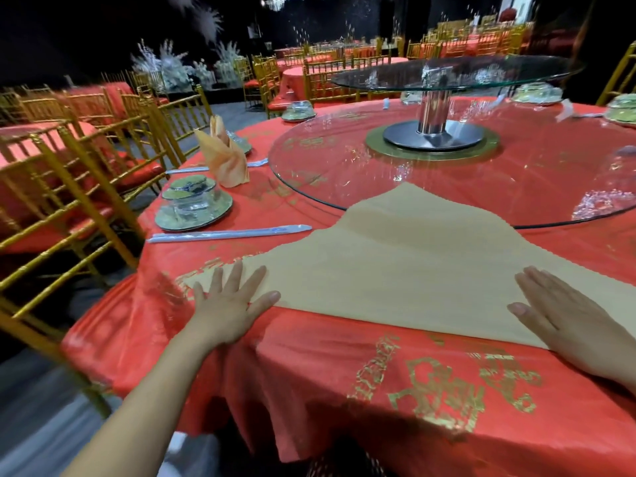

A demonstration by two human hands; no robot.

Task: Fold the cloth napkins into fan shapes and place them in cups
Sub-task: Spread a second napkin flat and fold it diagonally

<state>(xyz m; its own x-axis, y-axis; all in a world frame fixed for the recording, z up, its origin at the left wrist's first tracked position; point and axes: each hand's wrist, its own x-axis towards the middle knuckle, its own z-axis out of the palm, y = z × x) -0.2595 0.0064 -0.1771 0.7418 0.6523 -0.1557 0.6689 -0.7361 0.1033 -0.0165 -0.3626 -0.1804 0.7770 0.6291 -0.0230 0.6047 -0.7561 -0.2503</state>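
A tan cloth napkin (413, 263) lies flat as a triangle on the red tablecloth (309, 366), its tip reaching onto the glass turntable. My left hand (230, 301) rests palm down with fingers spread on the napkin's left corner. Pressed flat on the right end of the fold is my right hand (564, 315), partly cut off by the frame edge. Farther left, a folded orange napkin (225, 156) stands upright; whether it sits in a cup is hidden.
A large glass turntable (447, 173) on a metal pedestal (433, 129) fills the table's middle. Place settings with a glass bowl on a plate (192, 208) and wrapped chopsticks (230, 233) lie at left. Gold chairs (69, 173) ring the table.
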